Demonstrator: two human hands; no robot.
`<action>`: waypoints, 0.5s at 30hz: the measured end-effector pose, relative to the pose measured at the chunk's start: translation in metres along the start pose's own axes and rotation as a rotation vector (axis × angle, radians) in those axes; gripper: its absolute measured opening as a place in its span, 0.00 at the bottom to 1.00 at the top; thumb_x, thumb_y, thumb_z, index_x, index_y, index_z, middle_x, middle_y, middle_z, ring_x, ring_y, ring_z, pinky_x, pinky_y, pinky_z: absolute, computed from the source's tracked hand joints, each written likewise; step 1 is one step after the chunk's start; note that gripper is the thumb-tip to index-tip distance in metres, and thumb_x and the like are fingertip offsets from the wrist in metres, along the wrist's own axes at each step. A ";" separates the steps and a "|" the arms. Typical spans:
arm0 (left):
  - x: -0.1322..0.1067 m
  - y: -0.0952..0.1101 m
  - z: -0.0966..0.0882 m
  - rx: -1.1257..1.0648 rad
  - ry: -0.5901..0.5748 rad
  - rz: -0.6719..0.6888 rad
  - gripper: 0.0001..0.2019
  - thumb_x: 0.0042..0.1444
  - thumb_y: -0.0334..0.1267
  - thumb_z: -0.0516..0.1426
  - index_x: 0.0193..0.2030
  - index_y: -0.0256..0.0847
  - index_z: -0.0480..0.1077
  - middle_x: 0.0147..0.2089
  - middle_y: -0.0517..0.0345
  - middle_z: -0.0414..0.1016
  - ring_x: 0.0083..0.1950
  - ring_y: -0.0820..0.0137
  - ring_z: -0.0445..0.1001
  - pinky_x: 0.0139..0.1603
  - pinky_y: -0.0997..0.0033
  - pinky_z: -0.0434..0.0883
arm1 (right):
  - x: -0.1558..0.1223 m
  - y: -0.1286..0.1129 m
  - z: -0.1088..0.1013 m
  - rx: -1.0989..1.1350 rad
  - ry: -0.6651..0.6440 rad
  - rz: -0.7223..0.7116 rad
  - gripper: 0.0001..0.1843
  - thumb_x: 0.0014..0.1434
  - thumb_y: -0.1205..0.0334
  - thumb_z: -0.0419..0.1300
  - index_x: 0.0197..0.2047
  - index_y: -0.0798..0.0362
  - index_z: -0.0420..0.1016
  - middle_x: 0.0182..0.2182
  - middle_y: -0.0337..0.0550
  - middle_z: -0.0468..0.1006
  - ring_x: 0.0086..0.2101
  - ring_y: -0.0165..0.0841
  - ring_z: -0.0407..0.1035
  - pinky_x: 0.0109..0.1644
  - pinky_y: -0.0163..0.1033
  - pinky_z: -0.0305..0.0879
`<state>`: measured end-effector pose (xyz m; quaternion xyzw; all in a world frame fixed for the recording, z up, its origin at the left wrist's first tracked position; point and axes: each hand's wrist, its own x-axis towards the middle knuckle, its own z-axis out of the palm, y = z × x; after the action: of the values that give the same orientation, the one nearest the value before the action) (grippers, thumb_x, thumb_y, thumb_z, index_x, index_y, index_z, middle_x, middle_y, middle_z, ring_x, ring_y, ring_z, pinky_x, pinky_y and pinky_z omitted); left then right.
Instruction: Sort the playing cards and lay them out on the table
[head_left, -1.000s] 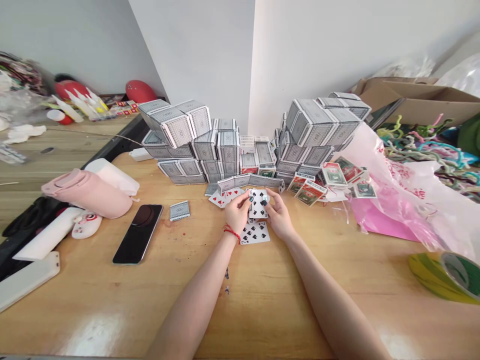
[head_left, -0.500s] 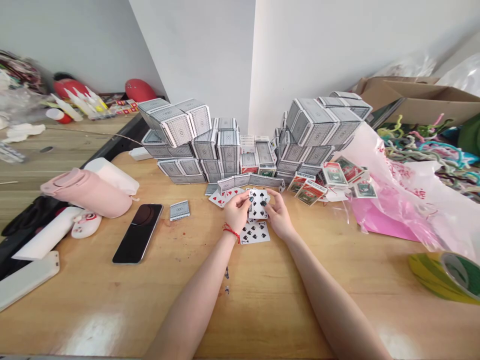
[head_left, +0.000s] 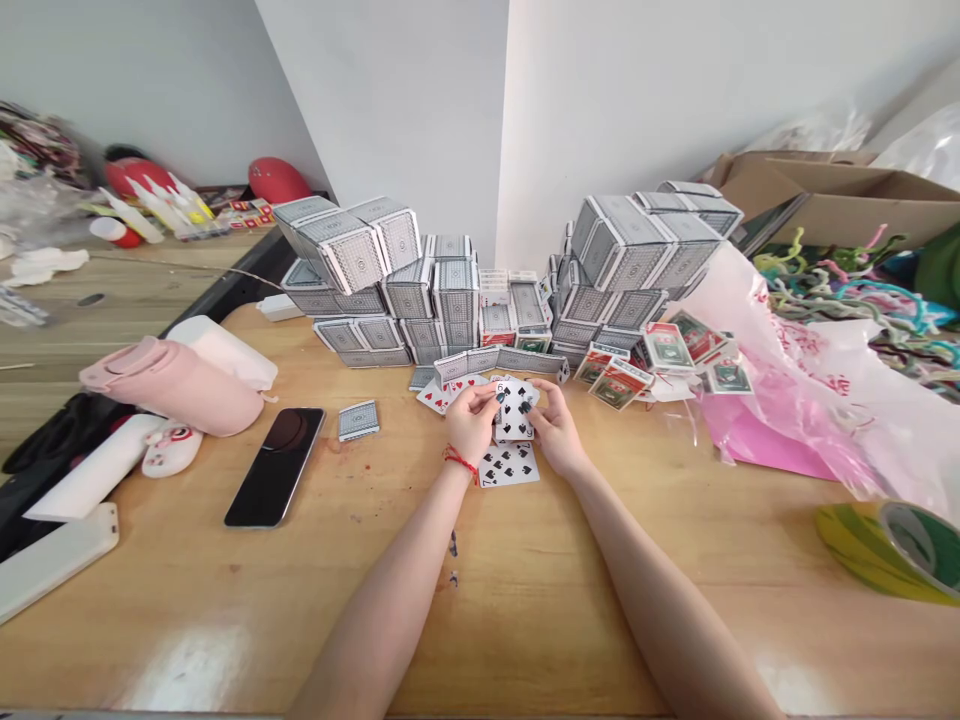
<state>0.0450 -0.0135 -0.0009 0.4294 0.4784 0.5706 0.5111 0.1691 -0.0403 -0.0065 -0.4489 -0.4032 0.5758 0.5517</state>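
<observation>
Between my two hands, a six of spades playing card [head_left: 515, 412] is held face up by its sides. My left hand [head_left: 472, 418] pinches its left edge, thumb on the face. My right hand [head_left: 556, 425] grips the right edge in the same way. Just below, a seven of spades [head_left: 510, 466] lies on the table, partly covered. Red-suited cards [head_left: 450, 392] are fanned beyond my left hand. Behind them stands a low row of folded cards [head_left: 502, 360] with grey patterned backs.
Folded-card block stacks rise at the left [head_left: 360, 270] and right [head_left: 630, 260]. Card boxes [head_left: 669, 348] lie beside the right stack. A phone [head_left: 276, 467], a card pile [head_left: 359, 420] and a pink tumbler [head_left: 176, 385] are leftward. A tape roll [head_left: 889, 548] sits at right.
The six of spades tilts slightly and its lower edge comes a little nearer the seven beneath. Both hands stay on it, almost in the same place.
</observation>
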 end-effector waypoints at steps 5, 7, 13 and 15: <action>0.000 -0.002 0.000 -0.014 -0.005 0.003 0.09 0.42 0.31 0.59 0.34 0.35 0.71 0.39 0.49 0.77 0.39 0.68 0.75 0.43 0.66 0.71 | 0.000 0.000 0.001 0.070 0.046 0.008 0.22 0.50 0.59 0.57 0.49 0.44 0.57 0.17 0.28 0.61 0.16 0.24 0.54 0.20 0.29 0.51; 0.000 -0.002 0.001 -0.027 -0.007 0.001 0.09 0.42 0.31 0.59 0.34 0.35 0.71 0.38 0.49 0.77 0.39 0.68 0.75 0.43 0.66 0.71 | 0.000 -0.001 0.002 0.097 0.057 0.035 0.20 0.50 0.57 0.57 0.47 0.46 0.59 0.20 0.30 0.64 0.18 0.25 0.57 0.21 0.30 0.55; -0.001 -0.002 0.002 -0.037 -0.014 -0.010 0.10 0.42 0.30 0.58 0.34 0.35 0.71 0.35 0.52 0.76 0.37 0.71 0.74 0.41 0.69 0.70 | -0.001 -0.002 0.002 0.021 0.072 0.043 0.14 0.49 0.54 0.57 0.38 0.49 0.62 0.17 0.30 0.64 0.16 0.25 0.57 0.19 0.30 0.52; 0.000 -0.003 0.002 -0.048 -0.039 -0.038 0.12 0.43 0.30 0.58 0.37 0.36 0.70 0.33 0.55 0.75 0.34 0.73 0.73 0.38 0.72 0.69 | -0.001 -0.002 0.001 -0.012 0.095 0.025 0.14 0.49 0.53 0.57 0.37 0.49 0.60 0.16 0.28 0.62 0.15 0.25 0.55 0.18 0.30 0.51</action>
<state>0.0474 -0.0134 -0.0038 0.4189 0.4624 0.5638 0.5412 0.1682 -0.0409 -0.0045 -0.4840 -0.3743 0.5583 0.5603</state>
